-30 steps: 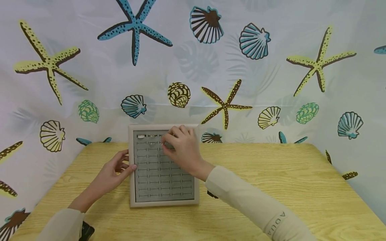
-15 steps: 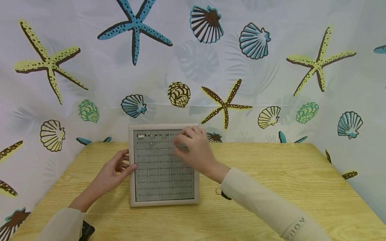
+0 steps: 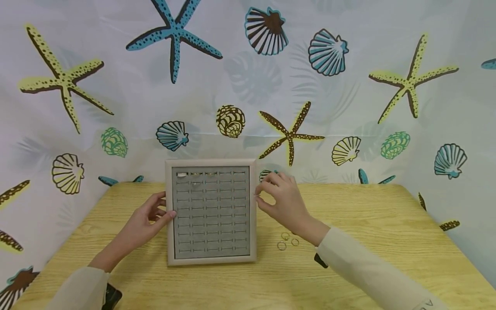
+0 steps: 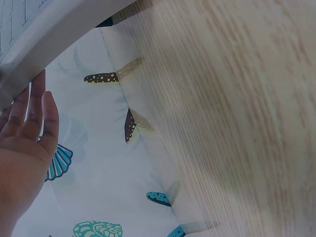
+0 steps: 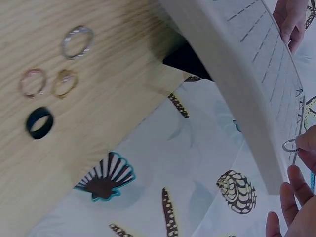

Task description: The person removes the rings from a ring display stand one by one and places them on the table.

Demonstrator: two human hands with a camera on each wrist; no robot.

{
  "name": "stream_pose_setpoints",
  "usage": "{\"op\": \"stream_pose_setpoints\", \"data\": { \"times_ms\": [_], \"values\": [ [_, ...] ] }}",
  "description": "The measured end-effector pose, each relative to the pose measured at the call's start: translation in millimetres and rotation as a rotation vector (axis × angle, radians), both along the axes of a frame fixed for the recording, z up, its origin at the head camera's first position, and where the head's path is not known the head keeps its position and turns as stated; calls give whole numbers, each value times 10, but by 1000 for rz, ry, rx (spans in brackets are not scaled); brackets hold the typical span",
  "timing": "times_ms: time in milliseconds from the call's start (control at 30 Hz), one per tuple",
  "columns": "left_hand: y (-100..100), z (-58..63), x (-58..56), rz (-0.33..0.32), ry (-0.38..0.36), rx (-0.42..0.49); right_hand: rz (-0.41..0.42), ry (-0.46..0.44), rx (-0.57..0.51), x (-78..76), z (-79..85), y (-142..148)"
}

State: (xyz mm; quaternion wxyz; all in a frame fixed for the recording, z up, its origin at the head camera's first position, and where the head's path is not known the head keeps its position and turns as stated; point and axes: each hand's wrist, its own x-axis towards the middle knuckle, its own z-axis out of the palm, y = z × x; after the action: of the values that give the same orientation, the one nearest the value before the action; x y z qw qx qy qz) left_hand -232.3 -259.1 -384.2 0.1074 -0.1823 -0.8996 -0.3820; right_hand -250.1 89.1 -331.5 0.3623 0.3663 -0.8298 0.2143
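Observation:
A ring display board with a pale frame and grey slotted padding stands propped up on the table. My left hand grips its left edge, thumb on the front and fingers behind. My right hand is just off the board's right edge, pinching a thin silver ring between thumb and index finger. In the top row of slots sit a broad silver ring and two thin rings, one in the second slot and one in the third slot. Another ring sits below, in the second row.
On the wooden table, right of the board, lie a silver ring, a pinkish ring, a gold ring and a black ring. A dark support props the board from behind. A patterned curtain surrounds the table.
My right hand has moved right, from the upper slots to beyond the board's edge, with the ring in its fingertips. The upper right slots and loose rings came into view. My left hand stayed put.

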Motion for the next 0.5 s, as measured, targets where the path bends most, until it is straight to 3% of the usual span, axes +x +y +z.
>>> {"op": "stream_pose_setpoints", "data": {
  "times_ms": [500],
  "values": [
    [18, 1, 11, 0, 7, 3, -75, -84, 67, 17, -432, 605]
  ]
}}
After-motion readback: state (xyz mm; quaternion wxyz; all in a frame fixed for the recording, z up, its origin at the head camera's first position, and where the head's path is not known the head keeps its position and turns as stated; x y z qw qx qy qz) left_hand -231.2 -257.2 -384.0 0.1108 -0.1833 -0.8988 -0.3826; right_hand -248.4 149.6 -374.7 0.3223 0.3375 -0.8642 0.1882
